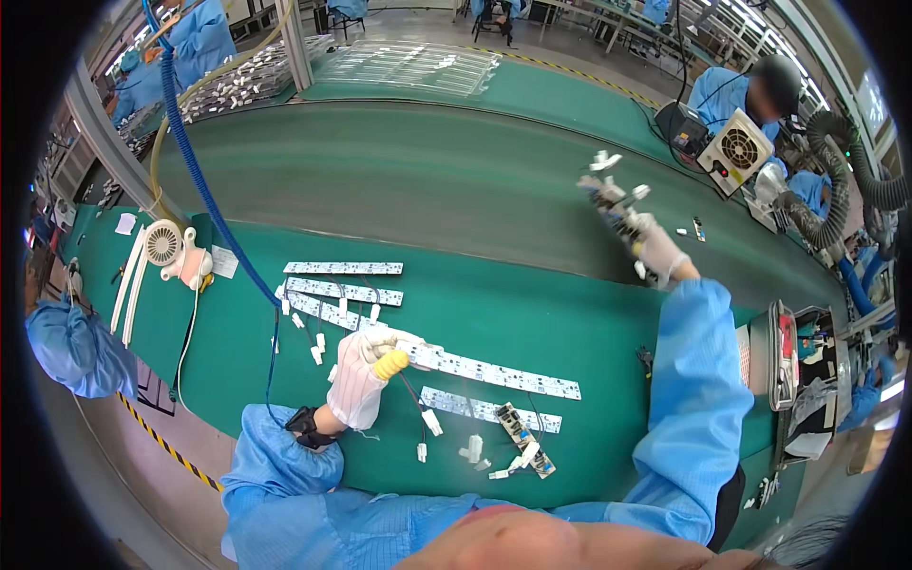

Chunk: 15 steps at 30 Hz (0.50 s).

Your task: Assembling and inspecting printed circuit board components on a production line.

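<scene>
Pinching one end of a long white strip (508,372) in a closed grip with the left hand (361,380) at half past seven, pointing it toward four o'clock! Reaching out near three o'clock with the right hand (660,249), over the dark belt (408,166), clutching a blurred cluster of boards (608,209)! And look, at five o'clock on the green table (570,323): another strip (459,402), a small circuit board (518,429).
</scene>
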Tool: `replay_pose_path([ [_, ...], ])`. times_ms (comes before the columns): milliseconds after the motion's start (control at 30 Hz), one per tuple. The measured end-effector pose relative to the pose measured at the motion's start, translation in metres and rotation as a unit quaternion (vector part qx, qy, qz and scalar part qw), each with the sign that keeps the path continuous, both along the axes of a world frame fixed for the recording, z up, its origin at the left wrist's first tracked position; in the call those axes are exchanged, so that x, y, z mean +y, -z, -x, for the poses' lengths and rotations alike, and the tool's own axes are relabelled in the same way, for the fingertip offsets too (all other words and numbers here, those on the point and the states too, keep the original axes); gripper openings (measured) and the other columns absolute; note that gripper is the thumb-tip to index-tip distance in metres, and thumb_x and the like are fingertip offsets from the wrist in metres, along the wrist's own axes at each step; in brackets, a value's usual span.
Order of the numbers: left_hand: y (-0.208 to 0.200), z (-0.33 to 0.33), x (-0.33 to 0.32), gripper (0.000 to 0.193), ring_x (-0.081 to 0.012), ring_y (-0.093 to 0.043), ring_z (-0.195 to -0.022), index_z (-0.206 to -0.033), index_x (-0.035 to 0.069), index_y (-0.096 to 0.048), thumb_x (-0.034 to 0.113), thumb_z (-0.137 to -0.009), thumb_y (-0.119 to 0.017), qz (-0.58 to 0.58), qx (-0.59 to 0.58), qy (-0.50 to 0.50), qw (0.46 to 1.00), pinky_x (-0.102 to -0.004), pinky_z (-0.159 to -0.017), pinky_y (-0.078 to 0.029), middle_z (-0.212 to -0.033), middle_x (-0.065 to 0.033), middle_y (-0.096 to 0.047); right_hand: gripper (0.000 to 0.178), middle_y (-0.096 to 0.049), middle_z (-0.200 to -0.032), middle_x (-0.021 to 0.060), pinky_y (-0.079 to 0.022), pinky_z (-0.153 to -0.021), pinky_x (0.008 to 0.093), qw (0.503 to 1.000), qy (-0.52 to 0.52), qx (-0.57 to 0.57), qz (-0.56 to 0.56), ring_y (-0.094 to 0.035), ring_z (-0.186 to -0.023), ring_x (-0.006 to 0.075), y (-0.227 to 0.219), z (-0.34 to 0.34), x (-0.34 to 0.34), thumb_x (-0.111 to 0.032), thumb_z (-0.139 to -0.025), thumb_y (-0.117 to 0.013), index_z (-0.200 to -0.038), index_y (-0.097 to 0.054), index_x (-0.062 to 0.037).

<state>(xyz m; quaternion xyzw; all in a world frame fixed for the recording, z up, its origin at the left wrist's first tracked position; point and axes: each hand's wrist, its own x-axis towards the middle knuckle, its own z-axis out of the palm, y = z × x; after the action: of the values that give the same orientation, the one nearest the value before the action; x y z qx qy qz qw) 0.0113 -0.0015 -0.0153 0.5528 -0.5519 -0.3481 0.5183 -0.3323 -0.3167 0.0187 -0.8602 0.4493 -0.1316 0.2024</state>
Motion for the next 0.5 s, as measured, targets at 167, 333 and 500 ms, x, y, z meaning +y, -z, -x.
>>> replay_pose_path([
  [167,-0.002,-0.003,-0.005,0.045,-0.0188,-0.063,-0.081,-0.099,-0.005,-0.057,0.039,-0.087,-0.059,0.048,0.325,0.010,0.944,-0.0311,-0.078,-0.051,-0.087,-0.0117,-0.064,0.034,-0.046,-0.111,0.0151,-0.043,-0.085,0.0357,0.970,-0.243,0.017,-0.004,-0.049,-0.096,0.0324,-0.015,-0.030,0.131,0.002,-0.073,-0.053,-0.106,-0.053,-0.0053],
  [333,0.003,-0.006,-0.008,0.035,-0.0203,-0.061,-0.086,-0.099,-0.001,-0.054,0.033,-0.090,-0.056,0.054,0.458,0.012,0.887,-0.0385,-0.086,-0.049,-0.090,-0.0105,-0.061,0.034,-0.043,-0.121,0.0164,-0.036,-0.094,0.0492,0.960,-0.265,0.087,0.013,-0.046,-0.111,0.0353,0.012,-0.047,0.206,-0.005,-0.078,-0.052,-0.111,-0.045,-0.0036],
  [500,0.006,-0.006,-0.007,0.032,-0.0206,-0.060,-0.086,-0.101,-0.001,-0.054,0.030,-0.091,-0.054,0.044,0.437,0.025,0.898,-0.0392,-0.087,-0.048,-0.092,-0.0112,-0.061,0.070,-0.036,-0.133,0.0124,-0.031,-0.100,0.0545,0.940,-0.260,0.207,0.080,-0.031,-0.128,0.0359,-0.020,-0.042,0.209,-0.020,-0.069,-0.070,-0.131,-0.038,-0.0107],
])
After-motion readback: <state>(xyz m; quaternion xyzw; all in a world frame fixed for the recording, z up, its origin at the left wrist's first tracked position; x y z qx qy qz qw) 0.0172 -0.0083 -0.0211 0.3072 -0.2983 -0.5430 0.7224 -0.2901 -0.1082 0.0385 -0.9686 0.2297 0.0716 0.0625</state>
